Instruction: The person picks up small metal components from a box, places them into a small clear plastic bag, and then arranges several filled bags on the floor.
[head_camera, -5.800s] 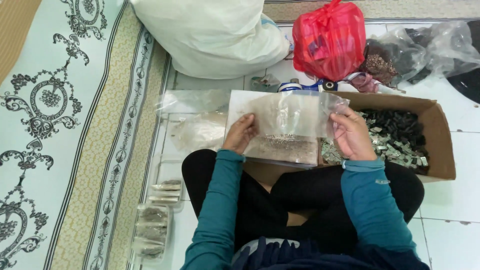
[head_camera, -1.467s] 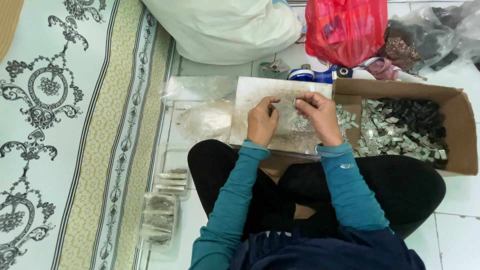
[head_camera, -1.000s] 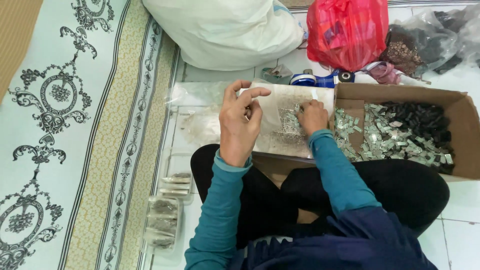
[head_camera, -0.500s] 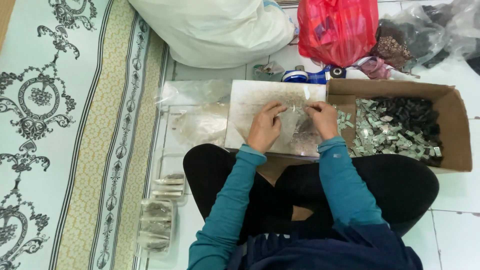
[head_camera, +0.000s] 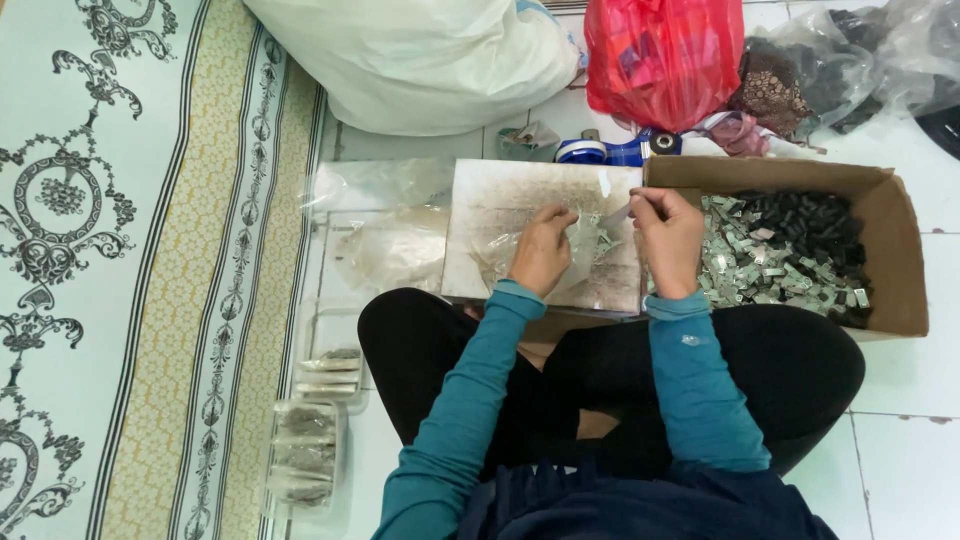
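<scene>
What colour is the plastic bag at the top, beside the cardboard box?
Red plastic bag, seen in the head view.

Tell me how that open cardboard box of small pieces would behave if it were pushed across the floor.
The cardboard box would probably slide rather than tip: it sits low and wide on smooth tiles. It looks fairly heavy for its size, packed with small pieces. Its walls may flex, since one flap already leans.

Small clear plastic bag (head_camera: 598, 232), crumpled, held flat against a worn grey-white board (head_camera: 500, 205) on the lap
</scene>
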